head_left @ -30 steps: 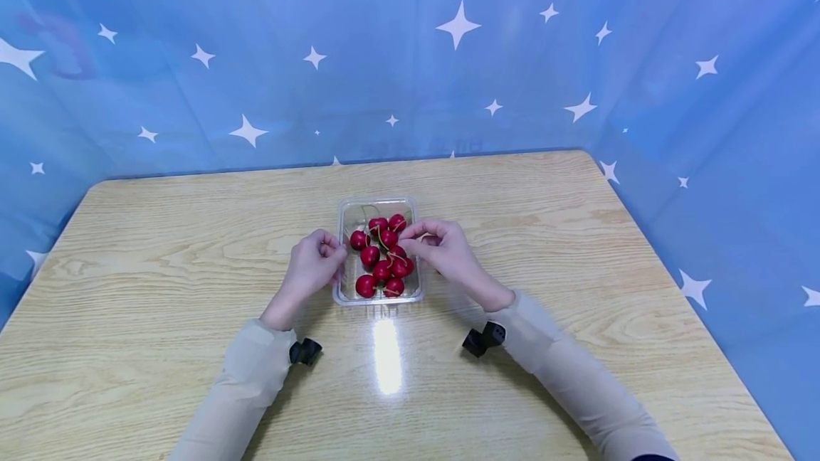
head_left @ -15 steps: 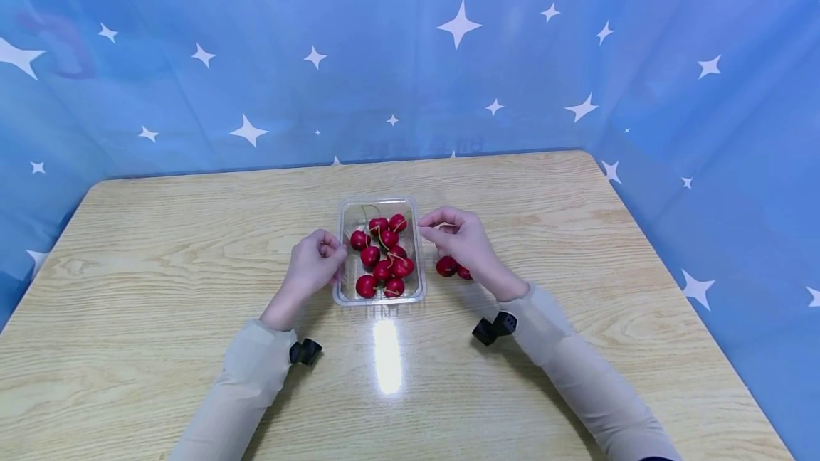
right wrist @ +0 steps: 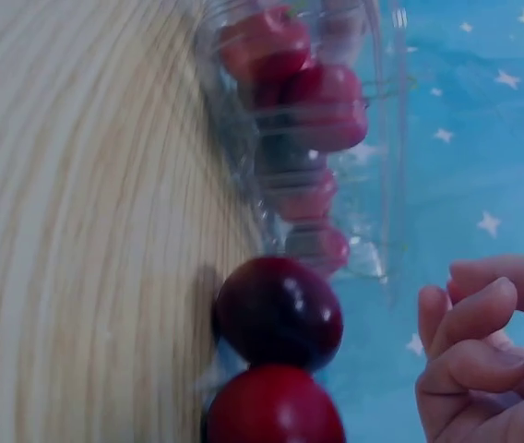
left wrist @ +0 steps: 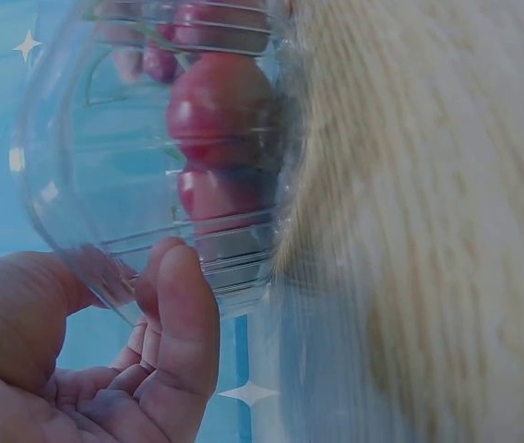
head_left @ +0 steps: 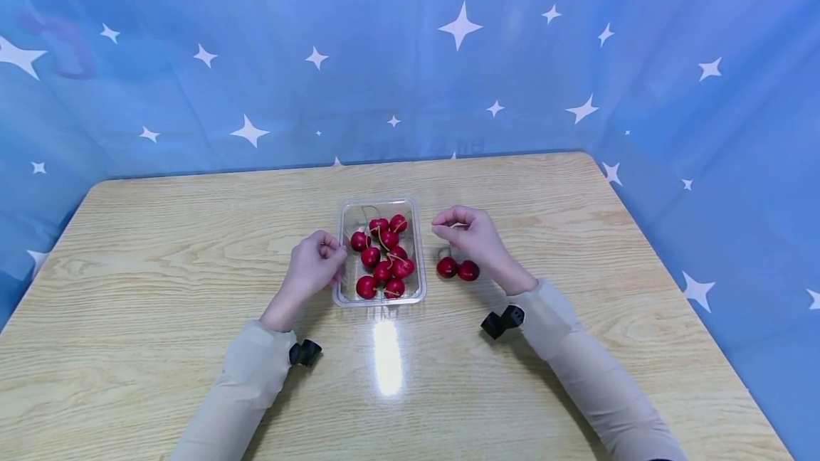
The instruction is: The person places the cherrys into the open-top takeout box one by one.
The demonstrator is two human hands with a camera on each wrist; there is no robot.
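A clear plastic punnet [head_left: 421, 262] holds several red cherries [head_left: 369, 257] with green stems. My left hand [head_left: 312, 262] pinches the punnet's left rim between thumb and fingers; the left wrist view shows the thumb and index finger [left wrist: 188, 305] at the clear wall. To the right of the punnet, two cherries [head_left: 447, 267] lie side by side on the table. Just above and beyond them is my right hand [head_left: 474, 237], its fingers loosely bent and nothing visible between them. In the right wrist view this hand [right wrist: 493, 351] is apart from the dark cherry [right wrist: 280, 312] and the punnet.
A light wood-grain table [head_left: 192, 247] extends around the punnet. Behind it and along the right hangs a blue cloth [head_left: 410, 55] with white stars. A black wrist camera [head_left: 305, 353] sits on the left sleeve, another camera [head_left: 502, 321] on the right.
My right hand has drawn back from over the punnet's right side, moving right, and the two cherries on the table have come into view. The left hand has stayed at the rim.
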